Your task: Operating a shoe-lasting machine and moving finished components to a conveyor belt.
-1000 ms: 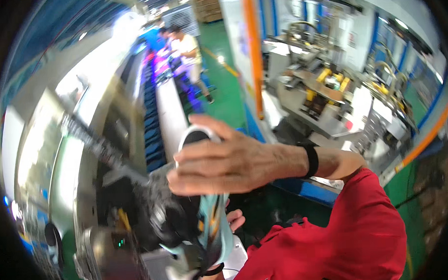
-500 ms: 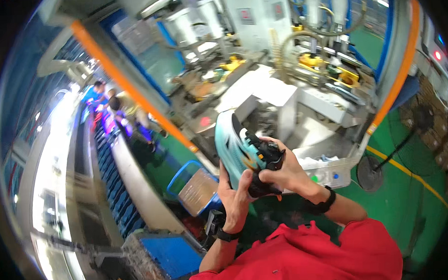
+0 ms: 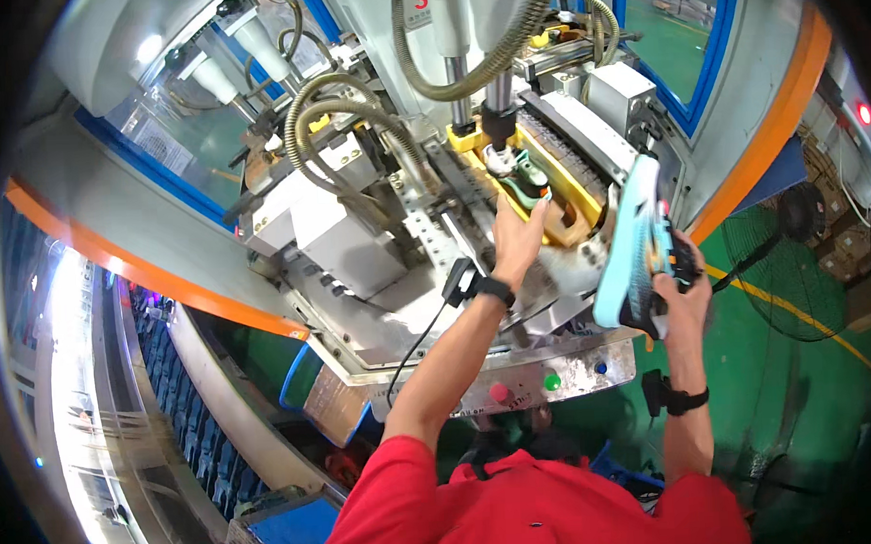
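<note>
1. The right hand [image 3: 684, 297] has its fingers clamped on a pale blue shoe [image 3: 619, 266], which stands up on end to the left of and above those fingers.
2. The left hand [image 3: 519, 235] has thumb and forefinger spread at the near end of a second shoe [image 3: 528, 180]; whether they press on it, I cannot tell. That shoe sits just beyond the fingertips, inside a yellow frame [image 3: 571, 183].
3. A metal press rod [image 3: 498, 102] stands beyond the left fingers, over the second shoe; were it to drop, it could pinch them.
4. The held shoe might knock the frame's near corner if the right wrist swung inward, or slip, being gripped at one side only.
5. Materials: smooth, pale blue shoe surface with dark parts at the right fingers; rigid, straight-sided yellow frame; shiny cylindrical rod; ribbed, curving hose [image 3: 448, 91] farther beyond the left fingers.
</note>
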A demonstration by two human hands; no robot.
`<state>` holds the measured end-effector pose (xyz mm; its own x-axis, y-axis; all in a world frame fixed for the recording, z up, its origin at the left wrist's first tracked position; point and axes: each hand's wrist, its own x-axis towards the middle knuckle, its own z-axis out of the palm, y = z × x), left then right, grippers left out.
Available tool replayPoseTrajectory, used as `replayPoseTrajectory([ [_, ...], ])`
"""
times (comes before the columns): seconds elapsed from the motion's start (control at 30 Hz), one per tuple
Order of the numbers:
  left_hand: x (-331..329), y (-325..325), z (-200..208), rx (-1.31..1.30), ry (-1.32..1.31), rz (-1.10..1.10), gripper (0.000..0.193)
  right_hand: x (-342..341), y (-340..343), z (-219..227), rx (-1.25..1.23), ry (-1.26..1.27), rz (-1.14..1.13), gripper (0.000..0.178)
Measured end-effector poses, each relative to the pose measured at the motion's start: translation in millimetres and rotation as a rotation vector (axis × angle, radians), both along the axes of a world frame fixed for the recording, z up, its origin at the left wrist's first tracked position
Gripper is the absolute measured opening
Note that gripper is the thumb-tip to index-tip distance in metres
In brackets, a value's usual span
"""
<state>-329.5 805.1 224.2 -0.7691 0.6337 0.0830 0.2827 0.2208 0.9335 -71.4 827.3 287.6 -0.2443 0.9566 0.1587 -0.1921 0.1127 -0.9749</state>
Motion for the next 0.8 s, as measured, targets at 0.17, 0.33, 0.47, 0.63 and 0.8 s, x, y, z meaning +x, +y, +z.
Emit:
replayPoseTrajectory([
  [0.17,-53,70,-40,-0.266,0.122,0.241,0.074,6,16,27,0.046,-0.160,-0.184,0.059],
  [0.33,-87,42,-41,-0.421,0.023,0.321,0.068,4,13,45,0.126,-0.397,-0.243,0.060],
  [0.47,-171,-34,-68,0.103,-0.144,0.435,0.038,-100,52,97,0.282,-0.492,-0.003,0.057],
  [0.63,-89,-166,51,0.266,-1.097,-0.055,0.017,-227,98,97,0.277,-1.130,0.209,0.056],
  [0.8,-42,-337,109,0.347,-0.903,0.048,0.046,-359,57,33,0.344,-1.244,0.474,0.052],
])
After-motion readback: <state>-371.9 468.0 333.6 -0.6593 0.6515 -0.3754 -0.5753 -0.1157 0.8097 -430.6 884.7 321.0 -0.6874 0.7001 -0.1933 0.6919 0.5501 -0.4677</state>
